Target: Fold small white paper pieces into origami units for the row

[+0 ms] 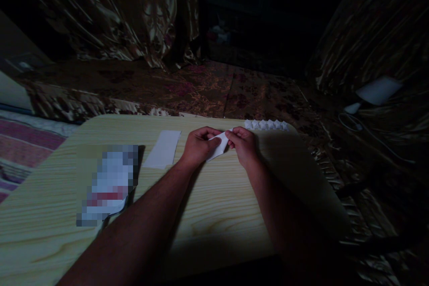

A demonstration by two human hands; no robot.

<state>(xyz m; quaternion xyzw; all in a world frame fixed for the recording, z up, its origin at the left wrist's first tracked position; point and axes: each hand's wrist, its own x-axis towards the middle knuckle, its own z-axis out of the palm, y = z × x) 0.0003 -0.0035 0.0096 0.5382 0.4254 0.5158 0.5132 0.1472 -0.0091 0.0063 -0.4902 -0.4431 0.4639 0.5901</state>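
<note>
Forearms [144,214]: both enter from below, angling inward until the hands nearly meet near the far edge.
Tabletop [214,228]: pale, wood-grained, rounded corners, its right side in shadow.
Pixelated object [110,183]: on the left, beside the left forearm.
Loose paper [163,148]: white, flat, between that object and the left hand [199,145].
White folded shapes [266,125]: a row along the far right edge.
Room: dim; patterned curtains [161,13], a cloth-covered ledge [201,87], striped bedding [30,143] at left.
Folded paper [219,143]: slanted between both hands.
Left grip: closed on it, thumb on top.
Right hand [244,140]: thumb and fingers pinch its upper right end, grip closed.
</note>
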